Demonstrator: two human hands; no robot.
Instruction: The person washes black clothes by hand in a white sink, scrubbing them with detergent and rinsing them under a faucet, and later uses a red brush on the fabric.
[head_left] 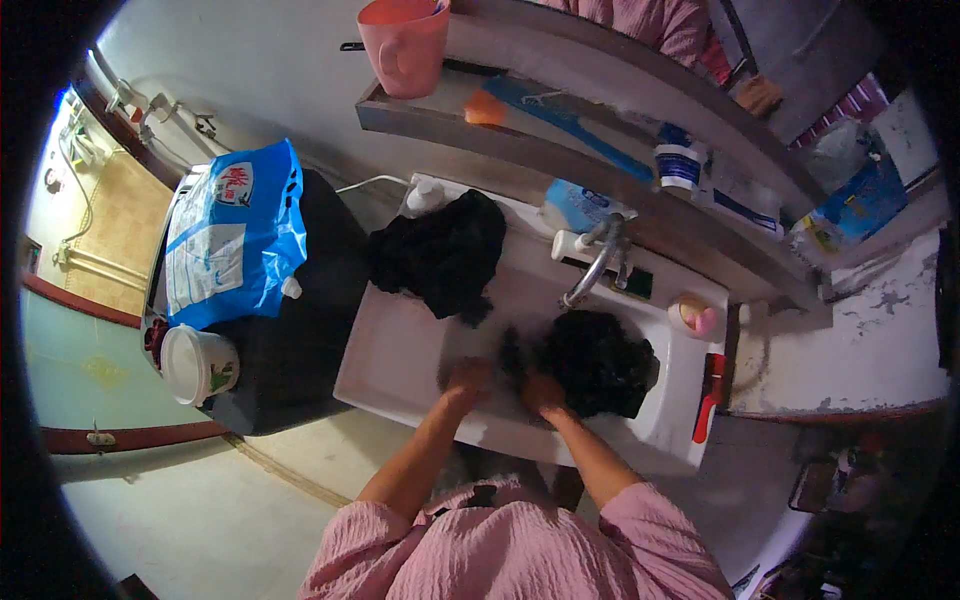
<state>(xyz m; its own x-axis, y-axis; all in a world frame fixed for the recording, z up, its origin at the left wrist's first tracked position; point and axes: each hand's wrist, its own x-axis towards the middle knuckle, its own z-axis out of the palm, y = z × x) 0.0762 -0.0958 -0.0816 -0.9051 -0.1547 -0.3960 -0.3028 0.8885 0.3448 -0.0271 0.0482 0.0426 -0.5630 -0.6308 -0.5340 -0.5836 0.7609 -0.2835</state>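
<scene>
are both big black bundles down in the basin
No, one black bundle sits in the basin, while the other black bundle lies at the sink's far left corner.

Black cloth (pixel 600 365) crumpled in white sink (pixel 395 365)

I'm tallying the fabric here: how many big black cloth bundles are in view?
2: the left bundle on the rear left of the sink, the right bundle in its basin. Others may be hidden.
</scene>
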